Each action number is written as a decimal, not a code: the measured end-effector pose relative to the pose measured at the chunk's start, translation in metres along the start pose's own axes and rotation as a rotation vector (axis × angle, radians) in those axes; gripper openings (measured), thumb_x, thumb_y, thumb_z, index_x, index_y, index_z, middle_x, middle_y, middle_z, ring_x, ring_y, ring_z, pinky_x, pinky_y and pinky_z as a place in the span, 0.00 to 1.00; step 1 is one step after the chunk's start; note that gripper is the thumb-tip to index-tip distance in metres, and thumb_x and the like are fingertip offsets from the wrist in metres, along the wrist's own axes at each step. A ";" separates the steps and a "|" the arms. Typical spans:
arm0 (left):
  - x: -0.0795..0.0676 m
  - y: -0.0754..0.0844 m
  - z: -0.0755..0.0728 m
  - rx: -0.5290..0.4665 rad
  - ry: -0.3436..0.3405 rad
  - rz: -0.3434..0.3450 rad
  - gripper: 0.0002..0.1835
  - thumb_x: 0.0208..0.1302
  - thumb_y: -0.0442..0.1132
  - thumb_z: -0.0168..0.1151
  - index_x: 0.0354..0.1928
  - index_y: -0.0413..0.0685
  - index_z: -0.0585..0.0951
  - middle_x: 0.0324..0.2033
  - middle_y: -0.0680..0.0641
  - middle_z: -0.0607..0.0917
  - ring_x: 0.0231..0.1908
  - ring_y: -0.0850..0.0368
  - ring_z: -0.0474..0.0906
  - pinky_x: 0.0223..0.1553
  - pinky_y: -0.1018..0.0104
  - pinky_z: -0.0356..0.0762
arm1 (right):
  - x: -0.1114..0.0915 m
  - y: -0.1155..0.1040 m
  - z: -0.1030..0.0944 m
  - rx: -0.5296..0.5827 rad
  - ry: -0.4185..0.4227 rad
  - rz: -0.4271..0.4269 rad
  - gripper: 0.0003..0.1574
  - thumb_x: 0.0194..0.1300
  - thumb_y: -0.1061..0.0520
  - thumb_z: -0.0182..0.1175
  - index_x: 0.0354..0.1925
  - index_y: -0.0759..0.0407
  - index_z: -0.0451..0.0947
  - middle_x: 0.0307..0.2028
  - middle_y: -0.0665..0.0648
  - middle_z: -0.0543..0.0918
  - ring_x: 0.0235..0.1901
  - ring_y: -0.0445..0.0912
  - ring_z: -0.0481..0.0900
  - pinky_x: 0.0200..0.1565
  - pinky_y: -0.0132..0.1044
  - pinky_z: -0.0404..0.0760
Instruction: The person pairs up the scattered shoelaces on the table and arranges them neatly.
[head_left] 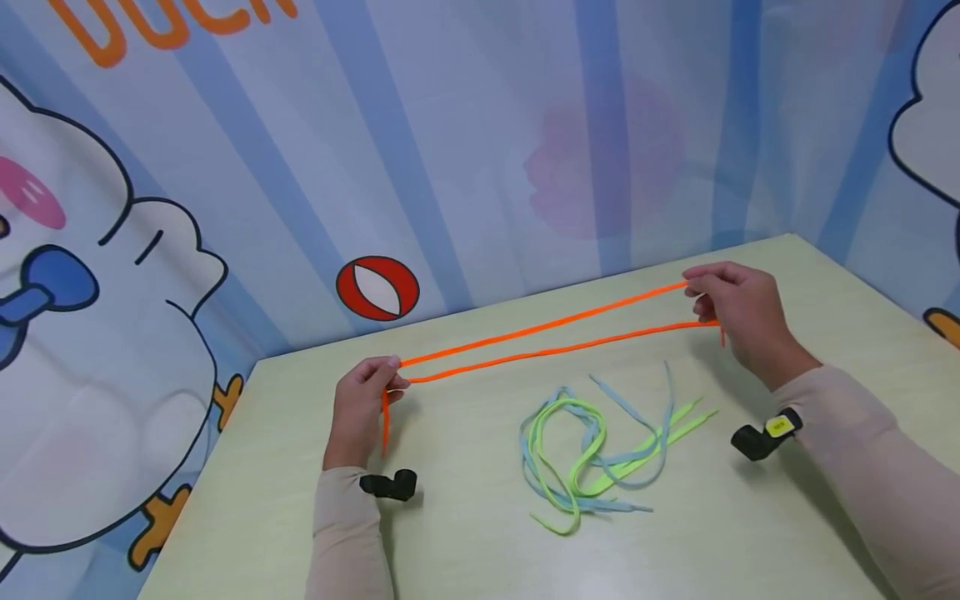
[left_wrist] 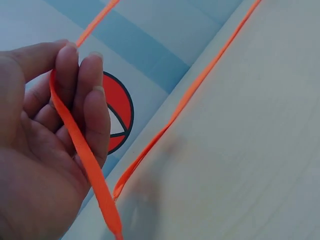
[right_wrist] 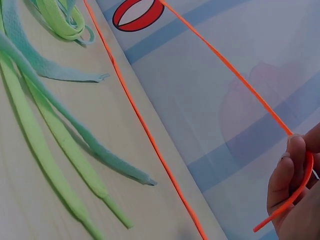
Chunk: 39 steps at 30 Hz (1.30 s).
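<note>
A bright orange shoelace (head_left: 510, 336) stretches between both hands above the table, as two strands: a taut upper one and a lower one. Whether this is one doubled lace or two, I cannot tell. At the left, my left hand (head_left: 356, 408) pinches the upper strand between thumb and index finger; a flat length (left_wrist: 82, 145) of orange lace crosses its palm. Farther back and right, my right hand (head_left: 746, 308) pinches the other end, with a short orange tail curling past its fingers. Beneath them, a light blue lace (head_left: 611, 506) and a lime green lace (head_left: 697, 423) lie loosely tangled.
The pale table (head_left: 465, 550) meets a printed backdrop (head_left: 480, 167) along its far edge. Cartoon figures and a red-and-white ball are printed on that cloth. Small black cameras (head_left: 390, 485) are strapped at both wrists.
</note>
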<state>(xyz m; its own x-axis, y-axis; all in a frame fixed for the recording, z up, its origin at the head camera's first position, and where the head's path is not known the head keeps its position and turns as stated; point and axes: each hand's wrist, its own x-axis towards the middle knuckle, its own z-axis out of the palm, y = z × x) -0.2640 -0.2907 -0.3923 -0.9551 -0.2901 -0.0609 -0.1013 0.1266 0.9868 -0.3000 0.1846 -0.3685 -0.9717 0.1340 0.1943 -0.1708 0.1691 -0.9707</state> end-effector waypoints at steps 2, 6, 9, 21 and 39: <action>0.001 -0.001 0.000 -0.024 0.011 -0.003 0.18 0.71 0.51 0.62 0.52 0.46 0.82 0.47 0.37 0.80 0.46 0.48 0.80 0.49 0.65 0.80 | 0.001 0.001 -0.002 0.021 -0.015 0.015 0.21 0.75 0.50 0.54 0.54 0.63 0.79 0.36 0.47 0.83 0.28 0.42 0.79 0.36 0.30 0.83; 0.003 -0.004 0.001 -0.081 0.005 -0.011 0.18 0.72 0.49 0.62 0.53 0.45 0.81 0.49 0.37 0.79 0.47 0.49 0.81 0.50 0.64 0.80 | 0.000 0.004 -0.004 0.032 -0.037 0.030 0.20 0.76 0.51 0.54 0.55 0.64 0.78 0.34 0.44 0.85 0.27 0.41 0.80 0.35 0.31 0.83; 0.004 -0.008 0.002 -0.109 0.005 -0.032 0.17 0.72 0.48 0.61 0.54 0.45 0.80 0.49 0.37 0.80 0.47 0.50 0.81 0.51 0.63 0.80 | 0.000 0.007 -0.003 0.009 -0.047 0.032 0.20 0.76 0.51 0.54 0.55 0.65 0.77 0.34 0.43 0.84 0.28 0.41 0.81 0.35 0.31 0.83; 0.011 -0.015 -0.014 -0.047 -0.012 -0.091 0.23 0.74 0.48 0.59 0.63 0.40 0.75 0.55 0.35 0.76 0.47 0.52 0.80 0.51 0.66 0.79 | 0.008 0.011 -0.003 -0.098 -0.125 0.037 0.20 0.77 0.52 0.52 0.54 0.67 0.74 0.41 0.53 0.85 0.35 0.48 0.83 0.37 0.33 0.83; 0.029 -0.008 -0.022 0.305 -0.129 -0.097 0.17 0.73 0.46 0.60 0.57 0.46 0.79 0.51 0.42 0.80 0.47 0.48 0.77 0.48 0.64 0.78 | 0.018 0.013 -0.015 -0.447 -0.274 0.031 0.22 0.75 0.54 0.50 0.56 0.65 0.81 0.53 0.68 0.81 0.42 0.56 0.83 0.41 0.43 0.83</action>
<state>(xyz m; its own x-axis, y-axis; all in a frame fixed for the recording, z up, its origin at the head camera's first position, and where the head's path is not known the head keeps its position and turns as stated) -0.2847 -0.3211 -0.3984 -0.9623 -0.1947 -0.1896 -0.2531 0.3876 0.8864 -0.3168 0.2040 -0.3754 -0.9925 -0.1043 0.0643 -0.1131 0.5776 -0.8084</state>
